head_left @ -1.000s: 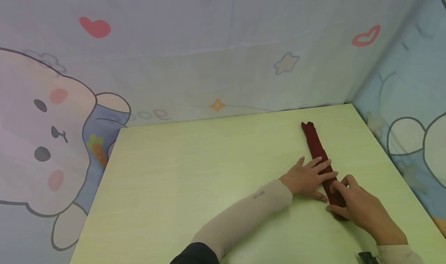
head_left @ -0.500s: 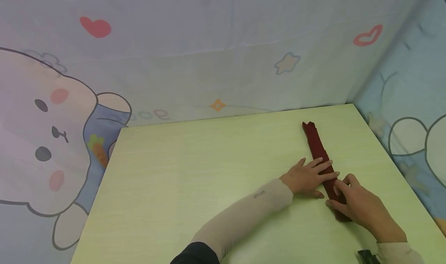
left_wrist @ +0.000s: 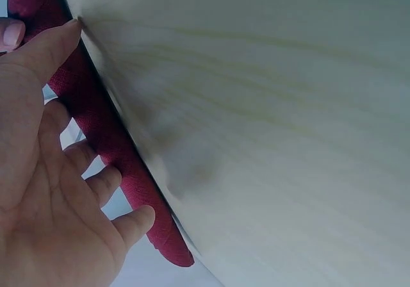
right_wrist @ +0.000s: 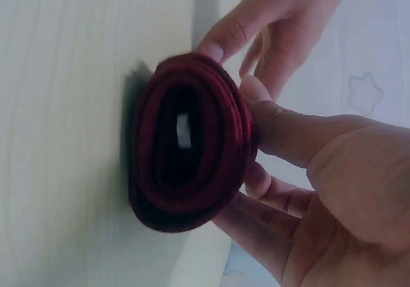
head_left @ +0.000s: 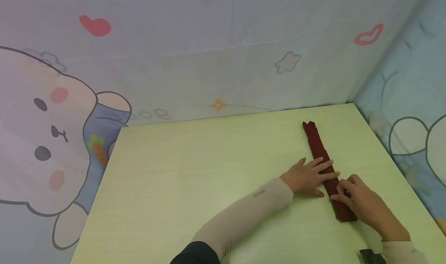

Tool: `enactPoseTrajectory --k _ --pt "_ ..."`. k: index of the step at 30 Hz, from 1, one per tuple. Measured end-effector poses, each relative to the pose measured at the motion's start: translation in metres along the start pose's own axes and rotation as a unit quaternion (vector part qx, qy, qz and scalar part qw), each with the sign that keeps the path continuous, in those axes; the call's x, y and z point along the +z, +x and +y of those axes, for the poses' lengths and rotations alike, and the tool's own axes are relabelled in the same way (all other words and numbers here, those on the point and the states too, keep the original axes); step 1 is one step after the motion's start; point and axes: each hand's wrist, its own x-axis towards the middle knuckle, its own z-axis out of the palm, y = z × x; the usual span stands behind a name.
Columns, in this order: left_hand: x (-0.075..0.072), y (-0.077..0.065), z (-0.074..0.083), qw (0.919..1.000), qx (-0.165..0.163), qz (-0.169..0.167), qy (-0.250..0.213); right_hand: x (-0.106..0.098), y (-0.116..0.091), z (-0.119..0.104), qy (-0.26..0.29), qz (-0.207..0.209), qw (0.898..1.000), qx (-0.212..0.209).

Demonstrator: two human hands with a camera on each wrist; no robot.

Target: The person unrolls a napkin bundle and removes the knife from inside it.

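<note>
A long dark red rolled cloth point(head_left: 315, 142) lies at a slant on the right side of the table. In the right wrist view its near end shows wound layers point(right_wrist: 227, 149) around a hollow middle. My left hand point(head_left: 306, 177) rests across the middle of the roll with fingers spread; in the left wrist view the thumb lies along the near side and the fingers reach over the cloth point(left_wrist: 106, 123). Nearer its front end, my right hand point(head_left: 366, 204) pinches the roll's right side between thumb and curled fingers.
The pale wooden table point(head_left: 181, 179) reaches back to a wall cloth point(head_left: 209, 62) printed with hearts and a bear. Another printed cloth point(head_left: 411, 101) hangs along the right edge. A small black object point(head_left: 372, 256) sits by the right sleeve.
My right hand has shifted slightly right, baring more of the roll's front end, which also sits slightly further right. My left hand has barely moved.
</note>
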Motion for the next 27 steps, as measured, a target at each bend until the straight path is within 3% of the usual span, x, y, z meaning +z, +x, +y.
enactPoseTrajectory --k 5,11,19,27 --pt "0.0 -0.001 0.0 1.0 -0.004 -0.003 -0.002 -0.003 -0.001 0.004 0.035 -0.007 0.999 0.016" --pt "-0.002 -0.002 0.0 1.0 -0.004 -0.006 -0.005 -0.003 -0.007 -0.001 -0.002 0.019 1.0 -0.014" --pt "-0.003 -0.001 0.0 0.9999 -0.003 -0.009 -0.006 -0.012 -0.014 -0.001 0.003 -0.039 0.996 0.075" --pt "-0.001 -0.001 -0.003 1.0 -0.004 -0.002 -0.007 -0.025 -0.01 0.011 0.02 -0.081 0.99 0.115"
